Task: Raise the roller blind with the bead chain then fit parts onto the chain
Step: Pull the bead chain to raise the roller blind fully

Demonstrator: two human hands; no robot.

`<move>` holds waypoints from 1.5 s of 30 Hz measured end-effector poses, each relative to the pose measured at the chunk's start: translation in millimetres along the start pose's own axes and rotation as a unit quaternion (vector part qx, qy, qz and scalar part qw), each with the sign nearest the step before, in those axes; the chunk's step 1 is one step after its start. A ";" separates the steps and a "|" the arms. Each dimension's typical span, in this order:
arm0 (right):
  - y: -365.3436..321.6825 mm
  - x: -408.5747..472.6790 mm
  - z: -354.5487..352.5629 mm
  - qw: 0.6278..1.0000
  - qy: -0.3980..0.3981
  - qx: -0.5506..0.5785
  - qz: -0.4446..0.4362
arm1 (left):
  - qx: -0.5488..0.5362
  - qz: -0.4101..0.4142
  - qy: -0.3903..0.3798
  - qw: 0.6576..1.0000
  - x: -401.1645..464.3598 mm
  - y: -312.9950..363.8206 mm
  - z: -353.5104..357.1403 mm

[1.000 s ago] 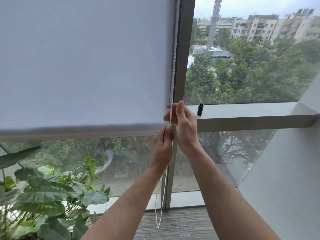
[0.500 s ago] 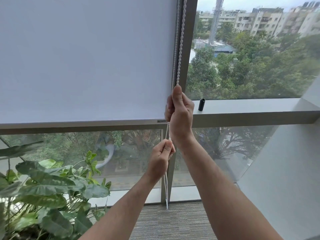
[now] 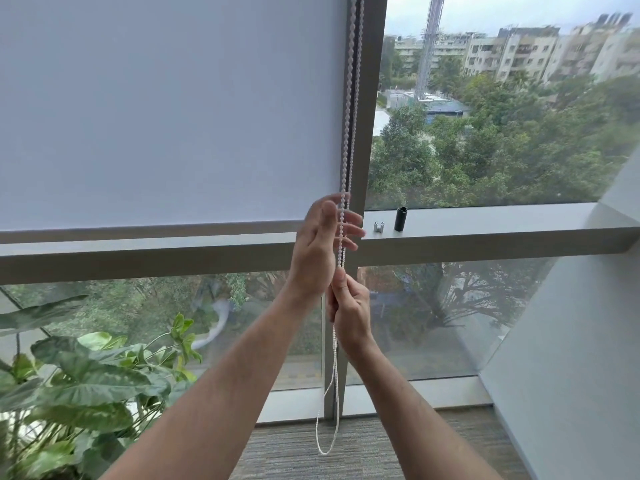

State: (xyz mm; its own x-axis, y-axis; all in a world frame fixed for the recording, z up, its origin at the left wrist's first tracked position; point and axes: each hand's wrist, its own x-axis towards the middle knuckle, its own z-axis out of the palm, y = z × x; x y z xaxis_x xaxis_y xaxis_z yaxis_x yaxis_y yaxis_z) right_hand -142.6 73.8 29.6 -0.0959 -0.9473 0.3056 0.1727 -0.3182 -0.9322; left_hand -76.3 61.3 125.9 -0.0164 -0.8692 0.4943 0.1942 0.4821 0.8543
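Across the left pane, my roller blind (image 3: pixel 166 109) hangs only partly raised: its bottom bar sits just above the grey transom, so most of the glass above is covered and plenty of hauling looks to be left. None of the fitting has begun, as far as I can judge.

Down the mullion runs the bead chain (image 3: pixel 349 98), its two strands twisted around each other higher up, passing through my hands and ending in a slack loop near the carpet. My right hand (image 3: pixel 349 306) is the lower one, fingers curled round the chain in a firm grip. My left hand (image 3: pixel 320 247) is above it, fingers spread wide and relaxed beside the strand, touching or nearly touching it but gripping nothing; I take it to be reaching for the next hold.

On the window ledge (image 3: pixel 485 223), near my left fingertips, stand the parts I expect to fit later: a black cylinder (image 3: pixel 400 218) and, just beside it, a small silver piece (image 3: pixel 379 226), both untouched.

As for containers, I see none; the potted plant (image 3: pixel 76 386) at lower left hides its pot.
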 end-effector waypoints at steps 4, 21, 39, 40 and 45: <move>0.9 3.4 -1.2 0.999 -0.023 0.022 0.008 | -0.001 0.016 0.034 0.999 6.2 4.7 17.9; -207.0 97.5 44.0 0.988 -0.055 0.031 -0.141 | 0.043 -0.023 0.082 0.995 -31.3 -38.0 7.9; -139.6 57.6 38.6 0.973 0.045 -0.038 -0.224 | 0.050 0.029 0.158 0.986 18.4 14.5 -6.9; -131.9 54.0 36.0 0.972 0.040 -0.043 -0.226 | 0.052 0.051 0.149 0.986 27.1 29.9 -4.9; -113.3 42.2 32.6 0.979 0.049 -0.062 -0.187 | -0.003 0.129 0.040 0.991 60.2 102.6 21.5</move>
State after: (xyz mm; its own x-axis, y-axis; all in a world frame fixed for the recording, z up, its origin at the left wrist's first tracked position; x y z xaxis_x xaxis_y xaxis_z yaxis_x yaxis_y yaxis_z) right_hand -134.2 68.7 154.5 -0.2236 -0.7556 0.6157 -0.0116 -0.6296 -0.7768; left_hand -78.5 60.8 246.7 0.1116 -0.7236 0.6811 0.1877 0.6884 0.7006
